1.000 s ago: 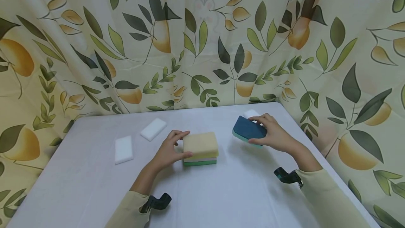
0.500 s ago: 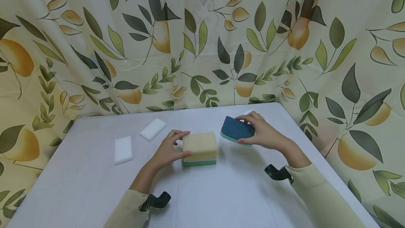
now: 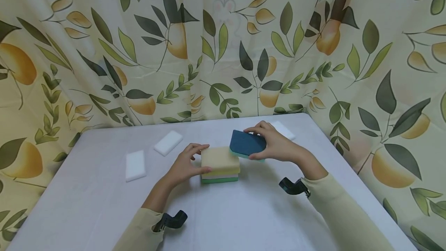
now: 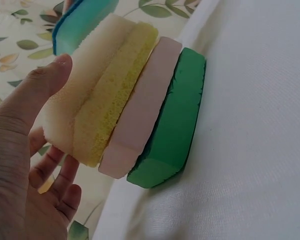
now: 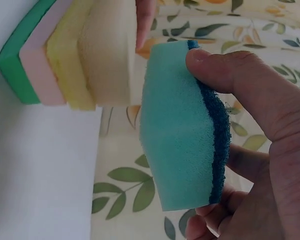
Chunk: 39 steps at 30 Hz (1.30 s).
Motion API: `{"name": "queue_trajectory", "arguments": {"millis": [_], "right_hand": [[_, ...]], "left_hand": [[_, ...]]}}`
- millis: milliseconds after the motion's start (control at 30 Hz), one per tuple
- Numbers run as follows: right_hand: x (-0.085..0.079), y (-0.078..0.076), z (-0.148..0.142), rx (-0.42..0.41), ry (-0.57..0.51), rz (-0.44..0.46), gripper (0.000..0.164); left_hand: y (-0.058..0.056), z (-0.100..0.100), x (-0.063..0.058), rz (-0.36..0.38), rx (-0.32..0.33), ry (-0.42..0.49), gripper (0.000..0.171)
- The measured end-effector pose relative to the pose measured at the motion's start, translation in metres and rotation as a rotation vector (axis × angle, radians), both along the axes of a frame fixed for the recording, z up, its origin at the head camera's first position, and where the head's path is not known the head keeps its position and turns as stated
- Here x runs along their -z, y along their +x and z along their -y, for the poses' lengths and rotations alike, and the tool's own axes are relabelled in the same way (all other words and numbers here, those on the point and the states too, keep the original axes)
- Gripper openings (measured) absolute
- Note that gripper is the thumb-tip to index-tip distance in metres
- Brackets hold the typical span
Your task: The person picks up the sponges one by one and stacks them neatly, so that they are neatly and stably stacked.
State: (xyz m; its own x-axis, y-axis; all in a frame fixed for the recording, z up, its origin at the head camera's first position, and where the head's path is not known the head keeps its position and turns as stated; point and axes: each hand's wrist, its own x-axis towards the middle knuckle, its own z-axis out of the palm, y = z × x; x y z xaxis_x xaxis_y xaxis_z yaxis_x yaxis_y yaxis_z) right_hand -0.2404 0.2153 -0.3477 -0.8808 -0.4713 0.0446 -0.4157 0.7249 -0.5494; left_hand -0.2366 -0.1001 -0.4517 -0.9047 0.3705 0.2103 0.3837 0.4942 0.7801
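Observation:
A stack of sponges stands mid-table. From the bottom up it has a green layer (image 4: 172,125), a pale pink layer (image 4: 142,107), and a yellow and cream sponge (image 3: 220,159) on top. My left hand (image 3: 186,165) holds the left end of the top sponge, thumb at its near corner and fingertips at its far corner. In my right hand (image 3: 273,144) is a teal sponge (image 5: 175,130) with a dark blue scouring side, pinched between thumb and fingers. It is held in the air, blue side up, over the stack's right edge in the head view.
Two white rectangular blocks (image 3: 135,165) (image 3: 168,143) lie on the table's left part. Another white block (image 3: 283,130) lies behind my right hand, partly hidden. A white cloth covers the table (image 3: 87,204), and a leaf-and-fruit patterned curtain (image 3: 223,80) hangs behind it.
My right hand has moved left with the teal and blue sponge, from the table's right side to the stack. The white block behind it shows more now. My left hand stays in place.

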Motion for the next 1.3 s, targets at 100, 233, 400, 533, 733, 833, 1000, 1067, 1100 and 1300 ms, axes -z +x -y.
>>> {"name": "queue_trajectory", "arguments": {"millis": [100, 233, 400, 533, 733, 833, 1000, 1067, 1100, 1300], "right_hand": [[-0.002, -0.001, 0.006, -0.025, -0.004, 0.005, 0.076], [-0.003, -0.002, 0.013, -0.044, 0.005, 0.02, 0.075], [-0.004, -0.004, 0.019, -0.065, 0.004, 0.037, 0.076], [-0.003, -0.007, 0.024, -0.078, -0.01, 0.052, 0.075], [0.001, -0.011, 0.031, -0.094, -0.028, 0.058, 0.075], [0.002, -0.012, 0.034, -0.101, -0.039, 0.06, 0.075], [0.004, -0.013, 0.04, -0.12, -0.043, 0.063, 0.075], [0.005, -0.013, 0.042, -0.128, -0.045, 0.066, 0.075], [0.005, -0.013, 0.044, -0.133, -0.045, 0.068, 0.075], [0.007, -0.014, 0.052, -0.16, -0.037, 0.075, 0.075]], "left_hand": [[0.0, 0.0, 0.001, -0.011, -0.003, -0.003, 0.076], [0.0, 0.0, 0.002, -0.008, -0.005, 0.0, 0.076], [0.001, 0.0, 0.002, 0.008, -0.007, 0.012, 0.077], [0.001, 0.001, 0.001, 0.006, -0.005, 0.02, 0.077], [0.002, 0.0, 0.001, 0.001, 0.003, 0.021, 0.076], [0.002, -0.001, 0.002, 0.014, 0.002, 0.021, 0.076], [0.002, -0.001, 0.003, 0.023, -0.003, 0.013, 0.075], [0.002, -0.001, 0.003, 0.027, -0.003, 0.015, 0.075], [0.002, -0.001, 0.003, 0.029, -0.002, 0.017, 0.076], [0.003, -0.001, 0.001, 0.037, -0.01, 0.016, 0.076]]}}
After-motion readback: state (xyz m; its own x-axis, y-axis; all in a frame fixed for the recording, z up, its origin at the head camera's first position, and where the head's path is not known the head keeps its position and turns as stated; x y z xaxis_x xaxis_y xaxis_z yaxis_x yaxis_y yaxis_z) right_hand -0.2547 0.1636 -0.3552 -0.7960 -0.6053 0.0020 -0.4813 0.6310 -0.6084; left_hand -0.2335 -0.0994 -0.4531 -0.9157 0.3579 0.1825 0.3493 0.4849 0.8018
